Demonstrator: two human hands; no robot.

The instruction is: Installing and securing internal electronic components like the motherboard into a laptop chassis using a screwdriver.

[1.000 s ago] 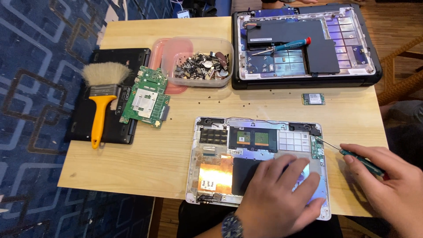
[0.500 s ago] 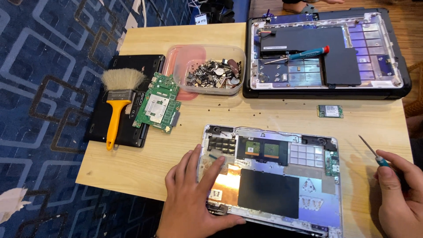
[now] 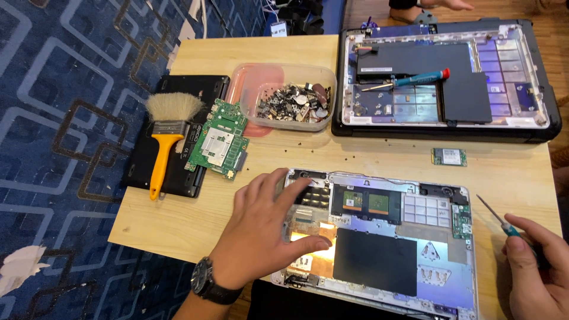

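Head view looks down on the left hand (image 3: 269,231), fingers spread and laid flat over the left end of the opened silver laptop base (image 3: 379,243), the thumb reaching in toward the copper-coloured patch of the board; the right hand (image 3: 536,266) is curled shut around the handle of a small screwdriver (image 3: 501,220), gripping it off the base's right edge and clear of it; the base lies at the near edge of the wooden table (image 3: 195,219), its long axis running left to right and tilted slightly clockwise, its innards facing up; the screwdriver's thin shaft points up and to the left, toward the base's right corner; as a judgement, bare fingers pressing on exposed circuitry could bend a connector or a ribbon, and the tip, if it slid in at that slant, could scratch the board; the near edge of the base seems to overhang the table, so a hard push might tip it; farther out lie a green circuit board (image 3: 216,139) and a yellow-handled brush (image 3: 169,139) on a black slab, a clear tray of loose metal parts (image 3: 293,104), a small green card (image 3: 448,156), and a second opened laptop (image 3: 444,80) with a blue screwdriver (image 3: 415,79) resting in it.
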